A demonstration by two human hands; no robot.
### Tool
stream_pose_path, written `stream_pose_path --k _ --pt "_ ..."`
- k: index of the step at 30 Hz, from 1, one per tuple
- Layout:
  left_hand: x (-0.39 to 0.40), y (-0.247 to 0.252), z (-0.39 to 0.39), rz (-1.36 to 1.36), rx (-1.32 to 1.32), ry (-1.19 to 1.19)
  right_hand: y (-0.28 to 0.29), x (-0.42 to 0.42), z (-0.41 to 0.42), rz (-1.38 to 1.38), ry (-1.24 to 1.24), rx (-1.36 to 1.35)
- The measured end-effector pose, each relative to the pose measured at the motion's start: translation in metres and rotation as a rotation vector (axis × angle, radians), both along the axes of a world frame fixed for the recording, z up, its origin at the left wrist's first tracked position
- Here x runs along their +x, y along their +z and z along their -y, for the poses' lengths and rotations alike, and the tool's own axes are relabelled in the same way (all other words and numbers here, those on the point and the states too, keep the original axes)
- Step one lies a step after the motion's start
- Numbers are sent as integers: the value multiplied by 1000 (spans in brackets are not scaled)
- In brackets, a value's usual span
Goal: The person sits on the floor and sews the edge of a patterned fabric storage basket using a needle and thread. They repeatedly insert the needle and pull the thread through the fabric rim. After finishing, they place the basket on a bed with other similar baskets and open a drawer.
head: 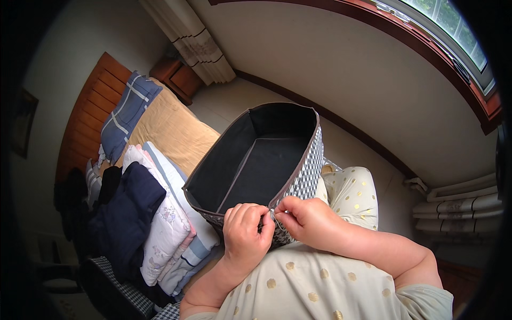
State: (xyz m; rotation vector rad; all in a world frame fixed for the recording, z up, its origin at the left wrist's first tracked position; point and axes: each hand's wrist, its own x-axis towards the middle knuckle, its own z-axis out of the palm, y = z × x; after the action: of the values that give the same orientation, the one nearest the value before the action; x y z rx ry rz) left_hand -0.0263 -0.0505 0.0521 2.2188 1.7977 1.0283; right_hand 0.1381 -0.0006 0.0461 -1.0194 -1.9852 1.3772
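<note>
A fabric storage box (306, 170) with a houndstooth outside, a black lining and a brown-edged rim stands open before me, tilted in the view. My left hand (247, 230) pinches at its near corner, thumb and forefinger meeting beside the rim. Close on the right, the fingertips of my right hand (306, 219) are pinched on a thin pale string (277, 221) at that same corner. A loop of the string hangs between the hands, against the houndstooth side. My fingers partly hide the corner, so how the string is fixed there cannot be seen.
Left lies a bed (176, 120) with a plaid pillow (130, 112), folded quilts (166, 236) and dark clothing (124, 216). A houndstooth piece with black edging (116, 286) sits lower left. A nightstand (176, 78), curtains (196, 44) and a window (452, 28) border the room.
</note>
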Motion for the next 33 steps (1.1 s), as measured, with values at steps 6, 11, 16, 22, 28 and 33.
stream_pose_path --k 6,11,16,22,28,33 --pt "-2 -4 -2 -20 19 9 7 -1 -2 136 37 152" --pt "0 1 2 41 2 25 9 4 -2 16 25 65" --pt "0 2 3 58 -10 30 17 8 6 219 43 254" --pt "2 0 3 44 2 50 21 7 5 330 86 424" --pt "4 -2 2 62 5 17 20 -2 2 311 92 462" --pt "-1 -4 1 33 12 28 17 -7 -1 284 92 405"
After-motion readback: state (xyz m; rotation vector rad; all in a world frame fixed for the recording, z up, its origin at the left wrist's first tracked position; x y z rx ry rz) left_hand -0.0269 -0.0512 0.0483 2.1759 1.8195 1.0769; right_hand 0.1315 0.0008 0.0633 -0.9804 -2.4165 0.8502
